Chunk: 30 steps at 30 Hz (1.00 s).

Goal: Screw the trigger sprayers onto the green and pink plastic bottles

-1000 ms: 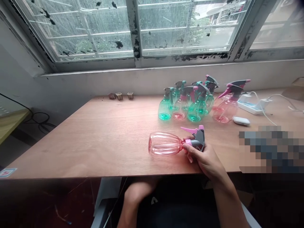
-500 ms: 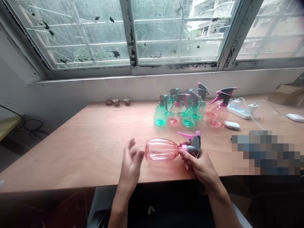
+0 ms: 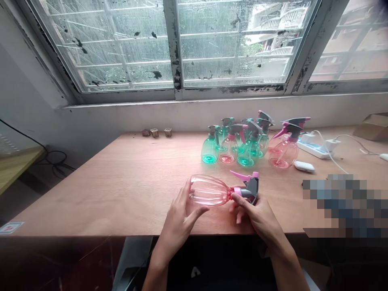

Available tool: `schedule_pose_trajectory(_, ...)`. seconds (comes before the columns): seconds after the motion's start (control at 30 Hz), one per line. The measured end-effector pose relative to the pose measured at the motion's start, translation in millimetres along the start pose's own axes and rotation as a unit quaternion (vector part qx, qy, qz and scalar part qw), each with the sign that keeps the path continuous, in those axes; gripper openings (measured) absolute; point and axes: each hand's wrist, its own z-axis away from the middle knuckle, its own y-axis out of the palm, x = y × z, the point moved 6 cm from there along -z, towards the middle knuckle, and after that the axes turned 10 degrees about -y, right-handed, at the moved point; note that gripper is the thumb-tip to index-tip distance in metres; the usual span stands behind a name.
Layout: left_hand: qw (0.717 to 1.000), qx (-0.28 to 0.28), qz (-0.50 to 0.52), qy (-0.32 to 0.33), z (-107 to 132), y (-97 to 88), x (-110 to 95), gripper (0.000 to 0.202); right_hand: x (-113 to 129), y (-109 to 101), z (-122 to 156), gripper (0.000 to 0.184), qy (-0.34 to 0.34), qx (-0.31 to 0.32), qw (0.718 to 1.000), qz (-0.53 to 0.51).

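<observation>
A clear pink spray bottle (image 3: 210, 190) lies sideways in the air above the front of the table, its base to the left and its grey-and-pink spray head to the right. My right hand (image 3: 257, 212) grips it at the neck, thumb by the pink collar. Around the base curls my left hand (image 3: 182, 212), thumb below and fingers behind the bottle. Beyond it, several green spray bottles (image 3: 210, 149) and pink spray bottles (image 3: 283, 151) stand upright in a group.
A wooden table (image 3: 121, 190) runs under the window. Small boxes (image 3: 154, 133) sit at its back left. To the right are a power strip (image 3: 315, 147) with plugs and cables, a white case (image 3: 304, 166), a cardboard box (image 3: 372, 127) and a blurred patch. A card (image 3: 11, 228) lies front left.
My left hand has moved right and closed on the bottle's base, where before it was apart from it. My right hand keeps its grip at the neck. The view has shifted slightly left.
</observation>
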Motion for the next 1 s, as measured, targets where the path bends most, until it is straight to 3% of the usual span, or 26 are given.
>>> schedule_pose_trajectory(0.3, 0.998, 0.018, 0.056, -0.003, 0, 2.7, 10, 0.103, -3, 2, 3, 0.039, -0.007, 0.030, 0.999, -0.018)
schedule_pose_trajectory(0.57, 0.999, 0.025, -0.041, 0.021, 1, -0.8, 3, 0.097, -6, -1, 5, 0.035, -0.016, 0.028, 0.999, -0.011)
schedule_pose_trajectory(0.77, 0.999, 0.043, -0.010, 0.019, 2, -2.0, -2, 0.087, -1, -1, 7, 0.032, -0.030, 0.019, 0.999, -0.032)
schedule_pose_trajectory(1.0, 0.998, 0.061, 0.012, 0.011, 4, 4.0, 3, 0.089, 1, -3, 5, 0.034, -0.030, 0.006, 0.997, -0.073)
